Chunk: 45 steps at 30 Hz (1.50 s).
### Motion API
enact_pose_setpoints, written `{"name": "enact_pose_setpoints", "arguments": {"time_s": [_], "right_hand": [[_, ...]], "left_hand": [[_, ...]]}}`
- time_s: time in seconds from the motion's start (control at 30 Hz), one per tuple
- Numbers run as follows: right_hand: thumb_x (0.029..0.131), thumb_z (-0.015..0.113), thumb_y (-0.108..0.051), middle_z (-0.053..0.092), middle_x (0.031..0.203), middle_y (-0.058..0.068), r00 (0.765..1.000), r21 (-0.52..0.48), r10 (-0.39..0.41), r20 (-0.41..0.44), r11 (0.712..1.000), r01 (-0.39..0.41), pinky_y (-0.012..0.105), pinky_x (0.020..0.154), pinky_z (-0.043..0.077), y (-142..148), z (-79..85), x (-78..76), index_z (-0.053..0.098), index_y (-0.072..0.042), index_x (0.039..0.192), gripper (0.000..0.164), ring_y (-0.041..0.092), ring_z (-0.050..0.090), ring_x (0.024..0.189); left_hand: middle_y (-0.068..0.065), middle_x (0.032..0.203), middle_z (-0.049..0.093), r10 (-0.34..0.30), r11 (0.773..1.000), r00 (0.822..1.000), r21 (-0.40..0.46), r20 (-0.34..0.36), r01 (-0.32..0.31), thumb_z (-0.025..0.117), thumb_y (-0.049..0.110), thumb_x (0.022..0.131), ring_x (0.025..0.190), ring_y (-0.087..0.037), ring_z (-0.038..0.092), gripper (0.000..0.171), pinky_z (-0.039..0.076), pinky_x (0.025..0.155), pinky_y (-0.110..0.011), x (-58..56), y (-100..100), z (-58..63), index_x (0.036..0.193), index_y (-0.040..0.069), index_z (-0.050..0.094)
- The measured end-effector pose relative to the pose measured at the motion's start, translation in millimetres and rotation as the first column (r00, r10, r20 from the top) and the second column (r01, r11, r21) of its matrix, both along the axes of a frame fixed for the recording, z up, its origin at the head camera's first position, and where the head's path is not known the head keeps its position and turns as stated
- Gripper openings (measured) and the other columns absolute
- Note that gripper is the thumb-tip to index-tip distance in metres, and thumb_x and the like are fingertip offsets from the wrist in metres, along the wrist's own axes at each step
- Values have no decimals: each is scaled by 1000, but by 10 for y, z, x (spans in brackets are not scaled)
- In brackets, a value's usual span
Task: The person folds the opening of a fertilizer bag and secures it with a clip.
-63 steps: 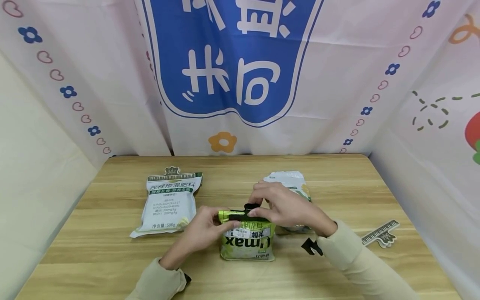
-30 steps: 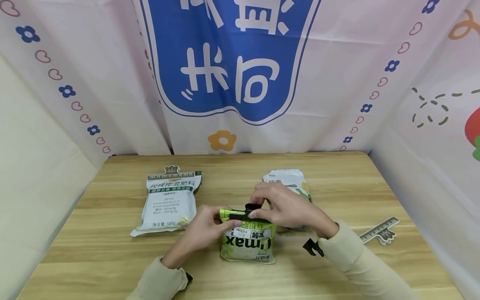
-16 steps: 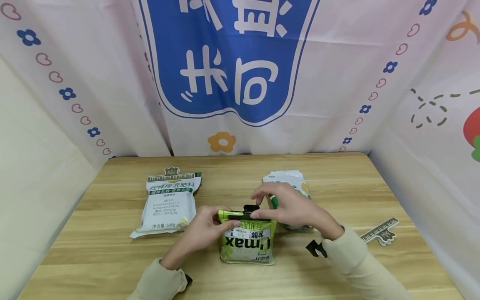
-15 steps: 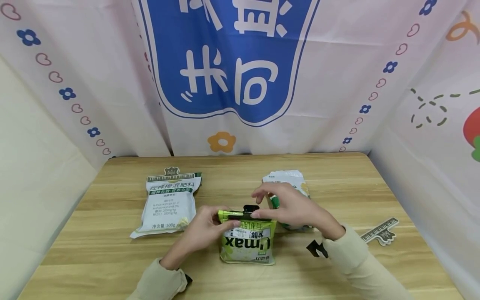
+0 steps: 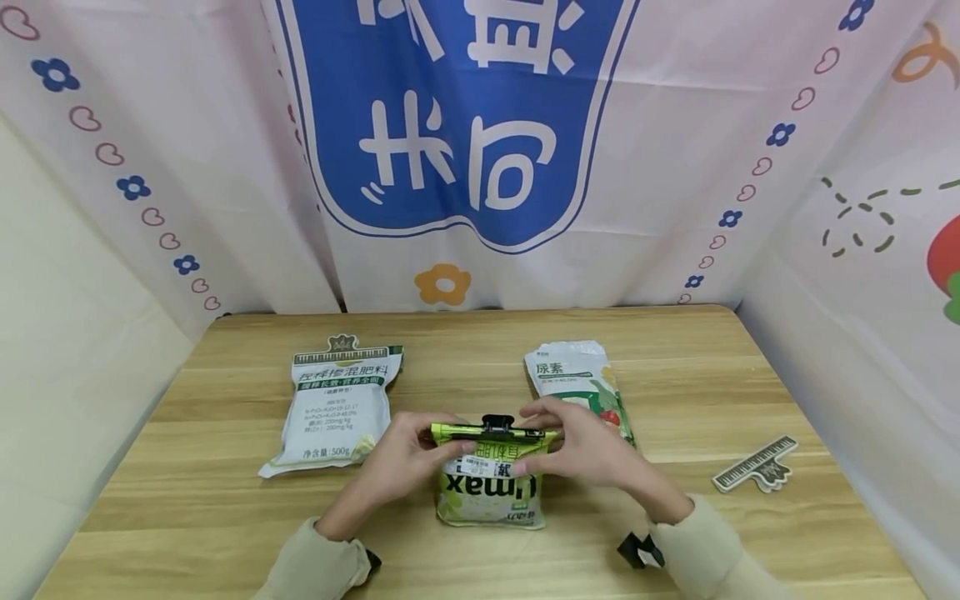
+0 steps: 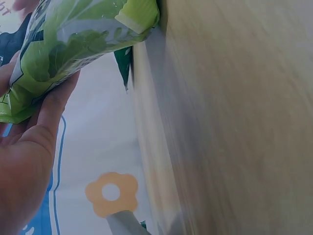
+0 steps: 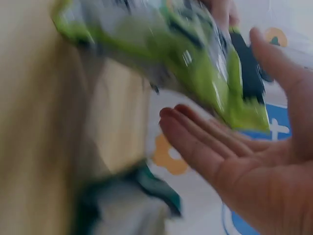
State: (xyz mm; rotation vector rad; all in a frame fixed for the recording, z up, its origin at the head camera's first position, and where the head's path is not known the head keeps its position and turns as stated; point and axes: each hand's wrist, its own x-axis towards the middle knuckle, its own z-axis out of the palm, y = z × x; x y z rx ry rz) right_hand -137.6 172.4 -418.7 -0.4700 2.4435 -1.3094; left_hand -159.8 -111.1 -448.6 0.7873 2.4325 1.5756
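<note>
A lime-green fertilizer bag [image 5: 491, 496] stands upright at the front middle of the table, its printing upside down in the head view. Across its folded top sits a black clip [image 5: 498, 427]. My left hand [image 5: 405, 458] pinches the bag's top left corner, thumb in front and fingers behind, as the left wrist view also shows. At the top right corner is my right hand [image 5: 592, 450]. In the right wrist view its straight fingers [image 7: 195, 142] and raised thumb stand spread on either side of the bag's edge, gripping nothing.
On the wooden table [image 5: 187, 517], a white fertilizer bag [image 5: 333, 421] with a keyboard-patterned clip [image 5: 341, 354] on top lies back left. Behind my right hand lies a white-and-green urea bag [image 5: 573, 379]. A loose keyboard-patterned clip [image 5: 757, 467] rests at right. Printed cloth [image 5: 675, 150] hangs behind.
My right hand has let go of the black clip's handle and moved right and down to the bag's top right corner. The clip stays on the bag; my left hand holds its place.
</note>
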Motion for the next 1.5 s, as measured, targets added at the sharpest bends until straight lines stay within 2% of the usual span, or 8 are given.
{"name": "enact_pose_setpoints", "arguments": {"time_s": [0.23, 0.47, 0.7, 0.9, 1.0, 1.1, 1.3, 1.5], "right_hand": [[84, 88, -46, 72, 122, 10, 968, -37, -178, 176, 982, 188, 32, 74, 57, -102, -141, 117, 66, -15, 139, 67, 17, 68, 93], [87, 86, -41, 79, 88, 1, 939, -171, -204, 276, 951, 257, 33, 72, 58, -118, -263, 120, 79, -13, 107, 36, 16, 70, 79], [82, 91, -39, 52, 60, -6, 906, -173, -277, 321, 923, 343, 23, 56, 40, -134, -308, 115, 64, -11, 77, 39, 13, 47, 60], [81, 92, -36, 33, 55, -7, 895, -189, -319, 313, 902, 387, 22, 52, 30, -152, -328, 123, 42, -14, 65, 57, 11, 30, 54], [83, 90, -36, 32, 56, -7, 888, -211, -333, 317, 888, 409, 21, 52, 30, -181, -342, 122, 37, -14, 67, 59, 11, 29, 55], [86, 88, -35, 48, 60, -7, 876, -238, -330, 350, 874, 424, 22, 58, 43, -208, -367, 131, 56, -10, 79, 40, 9, 44, 59], [90, 84, -33, 79, 114, 8, 883, -248, -287, 372, 886, 393, 36, 88, 64, -217, -386, 200, 65, -5, 132, 55, 18, 75, 97], [93, 82, -33, 76, 112, 12, 895, -248, -211, 393, 913, 324, 35, 80, 62, -204, -410, 240, 64, -1, 131, 53, 18, 73, 92]], "left_hand": [[-7, 106, 82, 1, 1000, 1000, -3, 12, -1, 82, 24, 92, 65, -1, 60, 22, 51, 55, -21, -12, -40, 17, 111, 14, 82], [-1, 94, 79, 16, 1000, 987, -27, 157, -12, 80, 30, 94, 63, -3, 55, 20, 47, 56, -19, -36, -81, 28, 112, 20, 80], [-9, 113, 77, -10, 997, 891, 71, 454, -25, 80, 29, 95, 93, -14, 70, 46, 58, 79, -26, -46, -93, 11, 133, 6, 67], [-16, 127, 73, -96, 991, 829, 132, 552, 28, 84, 19, 90, 111, -24, 73, 60, 61, 96, -36, -20, -117, -20, 141, 2, 59], [-19, 135, 69, -119, 989, 808, 138, 577, 47, 86, 15, 88, 119, -30, 71, 68, 61, 98, -40, 6, -140, -37, 146, 5, 53], [-21, 142, 64, -109, 990, 793, 137, 600, 32, 85, 13, 87, 125, -33, 68, 77, 61, 100, -42, 40, -157, -59, 153, 7, 45], [-25, 142, 62, -106, 987, 792, 163, 602, 8, 82, 12, 90, 121, -32, 70, 77, 61, 100, -42, 82, -154, -90, 155, 4, 41], [-26, 143, 61, -89, 988, 798, 157, 596, -7, 81, 11, 90, 123, -32, 69, 78, 60, 102, -41, 94, -140, -85, 156, 2, 39]]}}
